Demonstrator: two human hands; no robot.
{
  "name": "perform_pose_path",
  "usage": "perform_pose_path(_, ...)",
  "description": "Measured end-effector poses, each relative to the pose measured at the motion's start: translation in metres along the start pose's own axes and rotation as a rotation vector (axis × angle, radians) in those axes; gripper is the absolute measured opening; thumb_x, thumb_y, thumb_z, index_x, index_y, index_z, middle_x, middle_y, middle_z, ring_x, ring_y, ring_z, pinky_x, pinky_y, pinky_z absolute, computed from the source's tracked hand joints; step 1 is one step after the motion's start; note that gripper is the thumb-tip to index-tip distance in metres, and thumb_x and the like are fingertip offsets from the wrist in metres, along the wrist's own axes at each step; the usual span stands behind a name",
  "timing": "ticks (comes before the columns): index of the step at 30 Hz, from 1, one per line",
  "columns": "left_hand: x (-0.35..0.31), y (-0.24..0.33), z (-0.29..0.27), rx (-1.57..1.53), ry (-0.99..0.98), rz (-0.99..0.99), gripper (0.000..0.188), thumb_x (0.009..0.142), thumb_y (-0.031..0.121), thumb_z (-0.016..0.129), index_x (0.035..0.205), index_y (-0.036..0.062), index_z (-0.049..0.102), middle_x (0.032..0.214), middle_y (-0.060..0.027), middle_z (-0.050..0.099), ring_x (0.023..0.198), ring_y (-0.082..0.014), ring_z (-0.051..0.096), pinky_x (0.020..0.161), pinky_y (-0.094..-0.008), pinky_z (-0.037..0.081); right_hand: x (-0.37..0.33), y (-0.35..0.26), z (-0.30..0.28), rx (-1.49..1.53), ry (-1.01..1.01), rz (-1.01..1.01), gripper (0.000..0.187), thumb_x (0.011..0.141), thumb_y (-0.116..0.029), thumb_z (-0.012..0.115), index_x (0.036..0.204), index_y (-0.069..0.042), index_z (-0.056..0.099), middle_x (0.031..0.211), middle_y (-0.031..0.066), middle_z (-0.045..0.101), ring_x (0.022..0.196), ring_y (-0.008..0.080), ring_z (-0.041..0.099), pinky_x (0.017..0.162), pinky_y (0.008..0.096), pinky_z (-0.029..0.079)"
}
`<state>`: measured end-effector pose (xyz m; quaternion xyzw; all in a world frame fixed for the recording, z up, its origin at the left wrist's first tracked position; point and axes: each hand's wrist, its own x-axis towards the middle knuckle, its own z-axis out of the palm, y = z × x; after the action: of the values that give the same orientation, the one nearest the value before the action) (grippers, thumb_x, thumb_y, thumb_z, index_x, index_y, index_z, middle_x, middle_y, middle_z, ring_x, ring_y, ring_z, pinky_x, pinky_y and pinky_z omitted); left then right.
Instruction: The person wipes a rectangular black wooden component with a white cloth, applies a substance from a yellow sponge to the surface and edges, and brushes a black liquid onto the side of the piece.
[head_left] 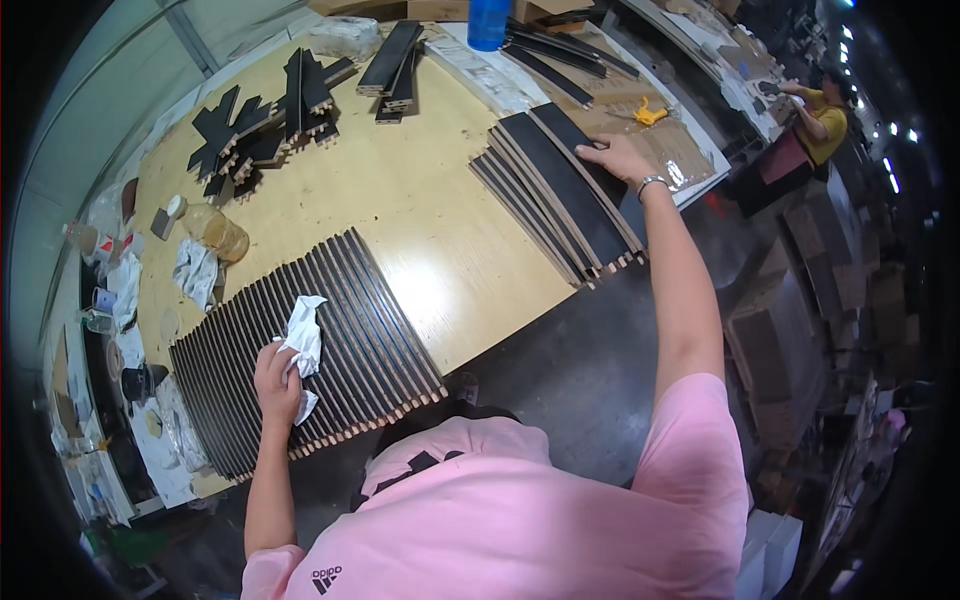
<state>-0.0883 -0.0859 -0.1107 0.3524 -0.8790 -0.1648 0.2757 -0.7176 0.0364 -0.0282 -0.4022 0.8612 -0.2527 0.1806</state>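
Observation:
My left hand (pixel 276 378) is closed on a crumpled white cloth (pixel 305 335), over a close row of dark slats (pixel 350 290) standing on edge. Pale wooden pegs stick out of the slats' near ends. To the right, my right hand (pixel 618 160) grips the outer edge of a black slat (pixel 562 128), thumb on top and the other fingers partly hidden. That slat belongs to a group of black slats (pixel 560 195) at the table's right edge, some lying flat and others leaning on edge, with pegs at their near ends.
On the wooden table (pixel 440 270) lie a jumbled pile of short pegged black pieces (pixel 245 140) and stacked slats (pixel 392 65). A jar of yellowish liquid (pixel 218 232) stands left, beside a crumpled cloth (pixel 195 272). A yellow-handled tool (pixel 650 112) rests on cardboard. Another person (pixel 815 125) works far right.

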Motion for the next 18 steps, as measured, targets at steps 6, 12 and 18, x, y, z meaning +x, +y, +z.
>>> perform_pose_path(6,0.003,-0.004,0.005,-0.036,-0.044,-0.028,0.027,0.072,-0.005,0.057,0.098,0.0010,0.063,0.111,-0.0193,0.059,0.106,-0.0367,0.058,0.093,-0.0398,0.045,-0.026,0.040,-0.010,0.414,0.058,0.101,0.065,0.086,-0.050,0.066,0.120,0.005,0.064,0.115,0.0189,0.067,0.102,0.0247,0.065,0.090,0.0299,0.048)
perform_pose_path(12,0.003,-0.003,0.001,-0.070,-0.014,0.004,0.027,0.071,-0.006,0.057,0.097,-0.0004,0.062,0.105,-0.0192,0.059,0.099,-0.0369,0.058,0.089,-0.0403,0.045,-0.059,0.064,-0.029,0.496,-0.138,0.326,0.085,0.091,-0.073,0.035,0.141,-0.005,0.046,0.133,0.0087,0.055,0.120,0.0131,0.049,0.105,0.0300,0.031)
perform_pose_path(18,0.016,0.014,0.007,-0.311,-0.025,-0.292,0.017,0.073,-0.007,0.054,0.089,-0.0033,0.058,0.091,-0.0117,0.055,0.089,-0.0246,0.058,0.084,-0.0309,0.044,-0.034,0.105,-0.006,0.693,-0.178,0.359,0.075,0.092,-0.070,0.040,0.129,-0.007,0.055,0.107,0.0004,0.055,0.094,0.0076,0.042,0.082,0.0241,0.034)
